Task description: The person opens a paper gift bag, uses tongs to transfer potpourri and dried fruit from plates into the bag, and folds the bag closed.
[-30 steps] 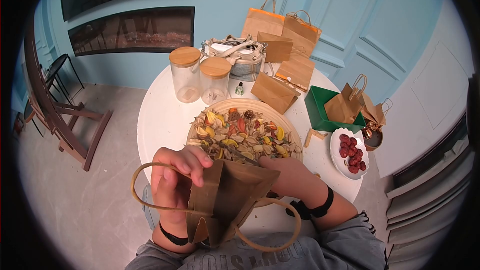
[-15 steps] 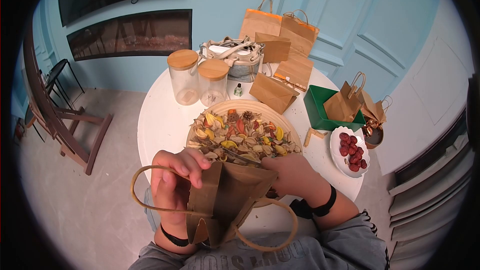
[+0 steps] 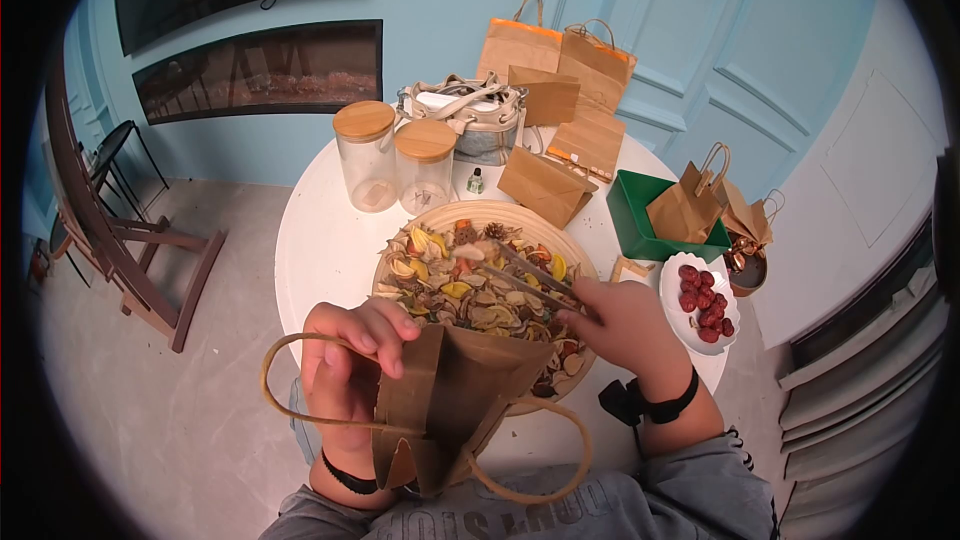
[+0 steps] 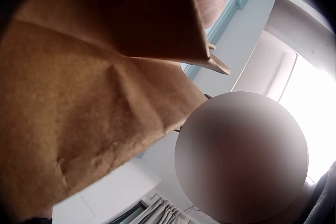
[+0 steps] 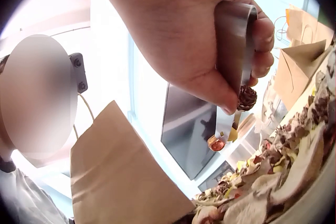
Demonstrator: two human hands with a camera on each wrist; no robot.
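Observation:
My left hand [image 3: 345, 355] holds a small brown paper bag [image 3: 465, 380] by its left side, with one twisted handle [image 3: 268, 370] looping past the fingers. The bag's mouth is open toward me, its inside in shadow. My right hand [image 3: 630, 325] grips metal tongs [image 3: 530, 275], their bend inside the palm in the right wrist view. Around the tong tips shows a small orange-brown piece [image 5: 216, 143]; I cannot tell whether it is pinched. Below is a round woven tray [image 3: 550, 223] of potpourri [image 3: 490, 290], dried petals and slices with a pine cone [image 3: 495, 231].
Two lidded glass jars [image 3: 365, 165], a small bottle [image 3: 475, 180] and a handbag [image 3: 485, 135] stand behind the tray. More paper bags [image 3: 545, 185] are at the back. On the right are a green box [image 3: 630, 210] and a white dish [image 3: 705, 345] of red dates [image 3: 705, 305].
My right hand has lifted the tongs from beside the bag, moving right and away from me, so the tips now point over the tray's far part. The left hand and bag stay put.

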